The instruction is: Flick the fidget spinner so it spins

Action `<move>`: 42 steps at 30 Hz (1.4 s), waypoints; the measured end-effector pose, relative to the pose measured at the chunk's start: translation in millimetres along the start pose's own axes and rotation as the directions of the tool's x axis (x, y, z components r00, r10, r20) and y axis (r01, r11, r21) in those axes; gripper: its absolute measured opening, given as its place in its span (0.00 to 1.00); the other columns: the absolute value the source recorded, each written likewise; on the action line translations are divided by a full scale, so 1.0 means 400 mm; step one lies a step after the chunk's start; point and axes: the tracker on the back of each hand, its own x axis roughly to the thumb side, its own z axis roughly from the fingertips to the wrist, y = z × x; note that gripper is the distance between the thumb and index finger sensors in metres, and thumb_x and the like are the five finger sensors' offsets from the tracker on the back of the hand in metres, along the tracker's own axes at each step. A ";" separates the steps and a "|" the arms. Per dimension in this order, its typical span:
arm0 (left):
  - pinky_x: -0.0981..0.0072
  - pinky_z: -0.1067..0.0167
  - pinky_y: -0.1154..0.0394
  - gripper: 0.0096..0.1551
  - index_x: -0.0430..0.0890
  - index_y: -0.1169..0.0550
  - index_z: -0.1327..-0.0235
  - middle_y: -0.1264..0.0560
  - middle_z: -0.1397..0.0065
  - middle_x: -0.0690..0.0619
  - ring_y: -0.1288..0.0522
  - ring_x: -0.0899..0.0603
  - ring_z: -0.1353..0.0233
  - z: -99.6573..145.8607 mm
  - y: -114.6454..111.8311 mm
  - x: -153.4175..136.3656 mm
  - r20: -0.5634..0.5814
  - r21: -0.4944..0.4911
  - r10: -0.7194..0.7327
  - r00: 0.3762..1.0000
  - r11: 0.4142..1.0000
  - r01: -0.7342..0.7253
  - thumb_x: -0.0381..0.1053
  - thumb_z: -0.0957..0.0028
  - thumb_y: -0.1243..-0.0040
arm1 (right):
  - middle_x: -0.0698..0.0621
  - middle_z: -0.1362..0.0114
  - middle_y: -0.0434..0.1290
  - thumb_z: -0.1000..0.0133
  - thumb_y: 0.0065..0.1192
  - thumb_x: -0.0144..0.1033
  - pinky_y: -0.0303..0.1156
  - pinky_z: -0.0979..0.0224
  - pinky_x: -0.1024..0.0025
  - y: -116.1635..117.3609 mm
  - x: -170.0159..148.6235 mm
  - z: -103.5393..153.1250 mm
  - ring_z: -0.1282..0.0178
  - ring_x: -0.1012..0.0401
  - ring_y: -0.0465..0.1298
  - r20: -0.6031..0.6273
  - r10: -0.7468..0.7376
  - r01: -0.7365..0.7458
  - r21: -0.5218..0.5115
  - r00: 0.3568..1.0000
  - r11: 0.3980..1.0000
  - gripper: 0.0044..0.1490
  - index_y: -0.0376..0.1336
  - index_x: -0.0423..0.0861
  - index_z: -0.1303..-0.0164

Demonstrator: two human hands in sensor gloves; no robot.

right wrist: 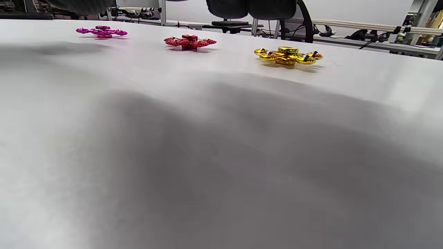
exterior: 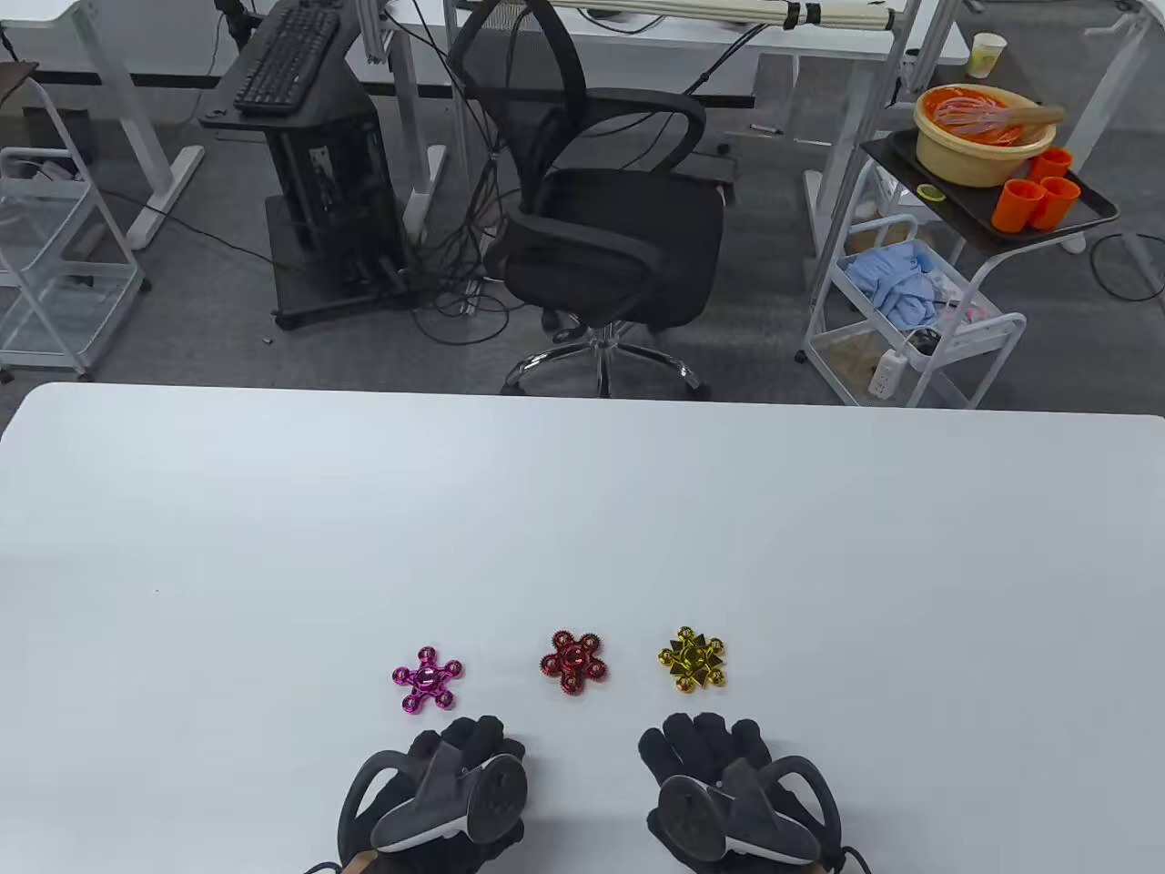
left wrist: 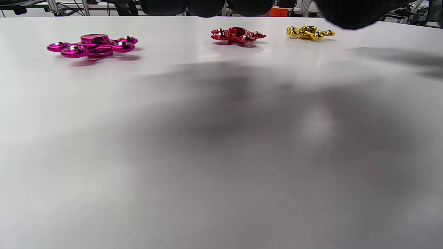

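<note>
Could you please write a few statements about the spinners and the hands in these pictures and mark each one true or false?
1. Three fidget spinners lie in a row on the white table. True.
2. The red spinner lies between the pink spinner and the gold spinner. True.
3. The left hand holds the pink spinner. False: it rests near the table edge, apart from it, holding nothing.
4. The gold spinner is stacked on the red one. False: they lie apart, side by side.
5. The right hand is nearest the gold spinner. True.
</note>
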 end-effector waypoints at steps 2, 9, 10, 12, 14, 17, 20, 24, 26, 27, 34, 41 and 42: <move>0.36 0.27 0.45 0.43 0.50 0.43 0.32 0.49 0.19 0.44 0.45 0.35 0.20 -0.003 -0.004 0.002 0.003 -0.016 -0.008 1.000 1.000 0.008 0.67 0.59 0.51 | 0.42 0.16 0.43 0.46 0.45 0.60 0.44 0.20 0.33 -0.001 0.002 0.000 0.18 0.38 0.47 0.007 -0.001 0.001 -0.004 1.000 1.000 0.45 0.39 0.52 0.24; 0.36 0.27 0.44 0.43 0.50 0.43 0.32 0.50 0.19 0.44 0.45 0.35 0.20 -0.005 -0.009 0.005 0.009 -0.018 -0.010 1.000 1.000 0.010 0.67 0.59 0.51 | 0.42 0.16 0.43 0.46 0.45 0.59 0.44 0.20 0.33 0.000 0.007 0.003 0.18 0.38 0.47 0.015 0.000 0.000 0.000 1.000 1.000 0.45 0.39 0.52 0.24; 0.36 0.27 0.44 0.43 0.50 0.43 0.32 0.49 0.19 0.44 0.45 0.35 0.20 -0.005 -0.009 0.004 0.008 -0.018 -0.011 1.000 1.000 0.011 0.67 0.59 0.51 | 0.42 0.16 0.43 0.46 0.45 0.59 0.44 0.20 0.33 -0.001 0.007 0.003 0.18 0.38 0.48 0.014 0.001 -0.001 -0.001 1.000 1.000 0.45 0.39 0.52 0.24; 0.36 0.27 0.44 0.43 0.50 0.43 0.32 0.49 0.19 0.44 0.45 0.35 0.20 -0.005 -0.009 0.003 0.005 -0.019 -0.007 1.000 1.000 0.008 0.67 0.59 0.51 | 0.42 0.16 0.44 0.46 0.45 0.59 0.44 0.20 0.33 -0.001 0.007 0.004 0.18 0.38 0.48 0.013 0.001 -0.001 -0.001 1.000 1.000 0.45 0.39 0.52 0.24; 0.36 0.27 0.44 0.43 0.50 0.43 0.32 0.49 0.20 0.44 0.45 0.35 0.20 -0.005 -0.008 0.003 0.005 -0.021 -0.007 1.000 1.000 0.007 0.67 0.59 0.51 | 0.42 0.16 0.44 0.46 0.45 0.59 0.44 0.20 0.33 -0.001 0.007 0.004 0.18 0.38 0.48 0.014 0.000 0.000 0.003 1.000 1.000 0.45 0.39 0.52 0.24; 0.36 0.27 0.44 0.43 0.50 0.43 0.32 0.49 0.20 0.44 0.45 0.35 0.20 -0.004 -0.007 0.005 0.007 -0.026 -0.010 1.000 1.000 0.010 0.67 0.59 0.51 | 0.42 0.16 0.44 0.46 0.45 0.59 0.44 0.20 0.33 -0.003 0.009 0.005 0.18 0.38 0.48 0.018 0.001 -0.001 0.007 1.000 1.000 0.45 0.39 0.52 0.24; 0.36 0.27 0.44 0.43 0.50 0.43 0.32 0.49 0.20 0.44 0.45 0.35 0.20 -0.003 -0.008 0.008 0.010 -0.029 -0.017 1.000 0.999 0.017 0.67 0.59 0.52 | 0.42 0.16 0.44 0.46 0.45 0.59 0.44 0.20 0.33 -0.003 0.011 0.006 0.18 0.38 0.48 0.021 0.001 -0.001 0.009 1.000 1.000 0.45 0.39 0.52 0.24; 0.36 0.28 0.44 0.43 0.50 0.42 0.32 0.49 0.20 0.44 0.45 0.35 0.20 -0.002 -0.008 0.008 0.009 -0.025 -0.018 1.000 1.000 0.018 0.67 0.59 0.51 | 0.42 0.16 0.44 0.46 0.45 0.59 0.44 0.20 0.33 -0.005 0.012 0.008 0.19 0.38 0.49 0.020 0.003 -0.003 0.006 1.000 1.000 0.45 0.39 0.52 0.24; 0.36 0.28 0.44 0.43 0.50 0.42 0.32 0.49 0.20 0.44 0.45 0.35 0.20 -0.003 -0.009 0.008 0.008 -0.025 -0.017 1.000 1.000 0.017 0.67 0.59 0.51 | 0.42 0.16 0.44 0.46 0.45 0.59 0.45 0.20 0.33 -0.006 0.011 0.009 0.19 0.38 0.49 0.018 -0.001 0.001 0.000 1.000 1.000 0.45 0.39 0.52 0.24; 0.36 0.28 0.44 0.43 0.50 0.42 0.32 0.49 0.20 0.44 0.45 0.35 0.20 -0.003 -0.008 0.008 0.007 -0.026 -0.017 1.000 1.000 0.017 0.67 0.59 0.51 | 0.42 0.16 0.44 0.46 0.45 0.59 0.45 0.20 0.33 -0.006 0.011 0.010 0.19 0.38 0.49 0.018 -0.001 0.001 -0.002 1.000 1.000 0.45 0.39 0.52 0.24; 0.36 0.28 0.44 0.43 0.50 0.42 0.32 0.49 0.20 0.44 0.45 0.35 0.20 -0.002 -0.007 0.009 0.005 -0.026 -0.017 1.000 1.000 0.017 0.67 0.59 0.52 | 0.42 0.16 0.45 0.46 0.45 0.59 0.45 0.20 0.33 -0.007 0.011 0.011 0.19 0.38 0.49 0.018 0.000 0.000 -0.004 1.000 1.000 0.45 0.39 0.52 0.24; 0.37 0.28 0.44 0.43 0.50 0.42 0.32 0.49 0.20 0.44 0.45 0.35 0.20 -0.002 -0.008 0.006 0.001 -0.023 -0.014 1.000 1.000 0.014 0.67 0.59 0.52 | 0.42 0.16 0.45 0.46 0.45 0.59 0.45 0.20 0.33 -0.007 0.013 0.012 0.19 0.38 0.49 0.023 0.003 -0.003 -0.001 1.000 1.000 0.45 0.39 0.52 0.24; 0.36 0.28 0.44 0.43 0.50 0.42 0.32 0.49 0.20 0.44 0.45 0.35 0.20 -0.002 -0.008 0.006 0.000 -0.024 -0.014 1.000 1.000 0.014 0.67 0.59 0.51 | 0.42 0.16 0.45 0.46 0.45 0.59 0.45 0.20 0.33 -0.007 0.014 0.012 0.19 0.38 0.49 0.024 0.003 -0.003 -0.001 1.000 1.000 0.45 0.39 0.52 0.24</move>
